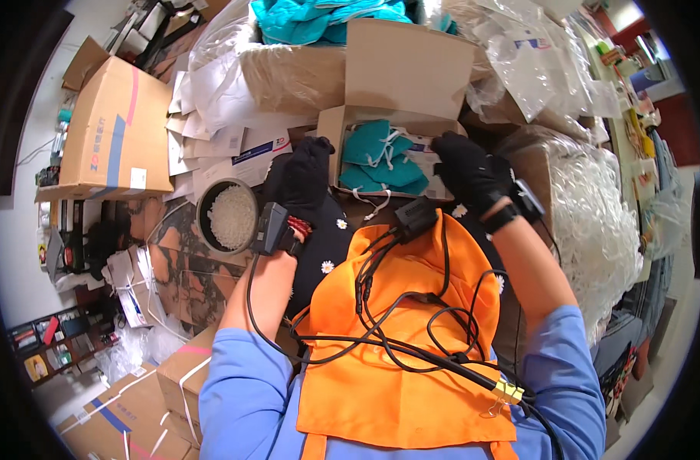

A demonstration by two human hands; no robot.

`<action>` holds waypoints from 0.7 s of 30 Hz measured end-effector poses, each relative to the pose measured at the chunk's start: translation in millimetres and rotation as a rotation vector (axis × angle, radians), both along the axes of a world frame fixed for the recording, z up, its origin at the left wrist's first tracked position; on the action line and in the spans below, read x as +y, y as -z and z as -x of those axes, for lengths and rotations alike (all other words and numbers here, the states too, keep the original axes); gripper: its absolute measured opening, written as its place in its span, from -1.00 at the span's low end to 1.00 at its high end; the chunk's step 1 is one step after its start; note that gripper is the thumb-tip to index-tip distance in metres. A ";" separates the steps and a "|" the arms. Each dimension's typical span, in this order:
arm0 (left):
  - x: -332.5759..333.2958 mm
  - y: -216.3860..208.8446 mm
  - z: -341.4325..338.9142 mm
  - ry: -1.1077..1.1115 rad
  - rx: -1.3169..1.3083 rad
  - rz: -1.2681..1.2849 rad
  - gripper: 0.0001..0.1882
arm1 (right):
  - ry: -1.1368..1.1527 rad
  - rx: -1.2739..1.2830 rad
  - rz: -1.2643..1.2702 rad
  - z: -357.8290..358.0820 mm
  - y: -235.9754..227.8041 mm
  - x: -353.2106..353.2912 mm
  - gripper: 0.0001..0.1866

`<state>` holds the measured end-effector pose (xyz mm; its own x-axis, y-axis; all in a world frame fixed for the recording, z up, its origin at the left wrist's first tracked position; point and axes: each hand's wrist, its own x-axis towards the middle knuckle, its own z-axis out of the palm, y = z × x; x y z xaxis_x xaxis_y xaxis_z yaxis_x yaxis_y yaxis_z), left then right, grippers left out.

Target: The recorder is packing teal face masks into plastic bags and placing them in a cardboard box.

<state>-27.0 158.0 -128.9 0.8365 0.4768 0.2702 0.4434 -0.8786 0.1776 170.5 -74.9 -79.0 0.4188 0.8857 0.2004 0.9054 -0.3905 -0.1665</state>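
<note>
An open cardboard box (pixel 412 65) with its lid raised sits in front of me. Teal face masks (pixel 388 165) with white straps lie stacked inside, and one strap loop (pixel 378 204) hangs over the near edge. My left hand (pixel 302 178), in a black glove, is closed at the box's left wall. At the right wall, my gloved right hand (pixel 468 170) has its fingers curled over the edge beside the masks. The dark gloves hide finger detail. A white printed slip (pixel 422 146) shows in the box, right of the masks.
A round tub of white pellets (pixel 232 217) stands left of my left hand. Behind the box is a plastic-lined carton of teal items (pixel 319 21). A carton of white straps (pixel 591 207) stands at right, a tall carton (pixel 116 126) at left. Black cables (pixel 396 337) cross my orange apron.
</note>
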 end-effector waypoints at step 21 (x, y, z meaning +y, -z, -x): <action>-9.7 -30.2 -15.8 -0.095 -0.394 0.641 -0.76 | 0.333 1.125 -0.483 -8.1 57.1 35.3 -0.71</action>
